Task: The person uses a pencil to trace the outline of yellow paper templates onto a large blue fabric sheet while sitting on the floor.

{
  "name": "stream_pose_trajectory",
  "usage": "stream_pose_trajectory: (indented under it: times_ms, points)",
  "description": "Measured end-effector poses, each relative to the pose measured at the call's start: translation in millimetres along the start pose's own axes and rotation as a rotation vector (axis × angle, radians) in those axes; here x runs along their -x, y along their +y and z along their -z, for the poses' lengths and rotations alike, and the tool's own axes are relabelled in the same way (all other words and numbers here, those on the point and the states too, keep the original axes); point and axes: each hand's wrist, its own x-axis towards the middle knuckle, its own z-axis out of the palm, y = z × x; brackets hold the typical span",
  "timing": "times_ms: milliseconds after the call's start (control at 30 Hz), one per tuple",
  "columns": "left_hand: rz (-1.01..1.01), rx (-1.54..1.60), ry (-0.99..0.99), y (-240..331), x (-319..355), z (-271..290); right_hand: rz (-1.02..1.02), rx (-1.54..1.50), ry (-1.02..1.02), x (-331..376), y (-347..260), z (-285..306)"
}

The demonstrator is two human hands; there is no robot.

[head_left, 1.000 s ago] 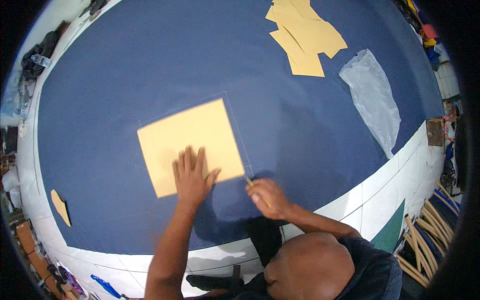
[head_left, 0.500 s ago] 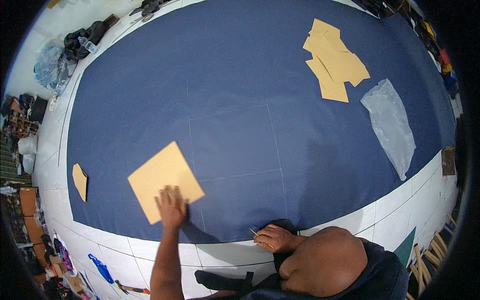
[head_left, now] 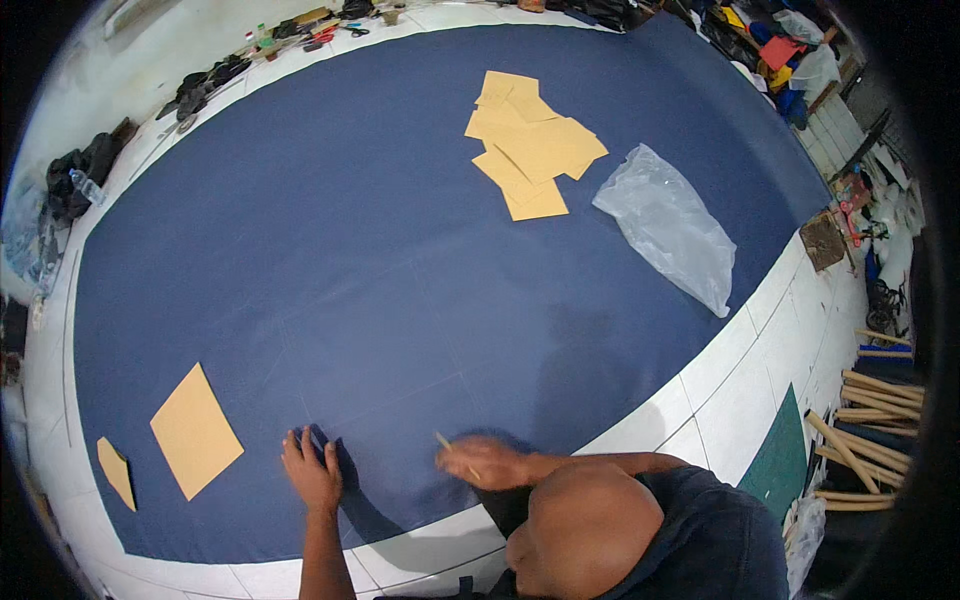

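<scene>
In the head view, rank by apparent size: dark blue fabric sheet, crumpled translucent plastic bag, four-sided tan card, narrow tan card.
1. Blue fabric sheet
2. Plastic bag
3. Four-sided card
4. Narrow card

texts: couldn't read any, tbh | labels + brands: nothing legible | numbers: zilch readable | signs: yeah, none I could make out

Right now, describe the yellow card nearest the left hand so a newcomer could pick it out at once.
Start with the large blue cloth on the tiled floor and go to its lower left part. Left of the left hand lies a flat, four-cornered yellow card. It is clearly larger and wider than the yellow piece beside it, nearer the cloth's edge.
</scene>
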Motion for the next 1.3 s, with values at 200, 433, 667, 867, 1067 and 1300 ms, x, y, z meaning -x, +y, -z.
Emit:
stream_pose_trajectory:
  times_ms: [200,433,667,867,1067,1300]
  points:
    - [0.012,0.044,0.017,26.5,-1.1,-26.0,-0.279,0.296,0.422,-70.9,70.1,128.2]
    - [0.071,0.023,0.010,34.5,0.9,-37.5,-0.466,0.826,0.700,-141.1,173.1,271.4]
    - [0.076,-0.004,0.038,43.7,2.6,-40.0,-0.608,1.042,0.664,-205.2,219.4,361.1]
    - [0.056,-0.045,-0.003,39.5,2.2,-35.7,-0.711,1.078,0.688,-248.3,244.6,395.1]
    - [0.027,-0.081,-0.066,32.2,3.8,-39.1,-0.817,0.861,0.613,-246.2,260.1,409.2]
    - [-0.024,-0.036,-0.662,15.7,-53.1,123.3,-0.777,0.948,0.417,-276.5,255.5,394.3]
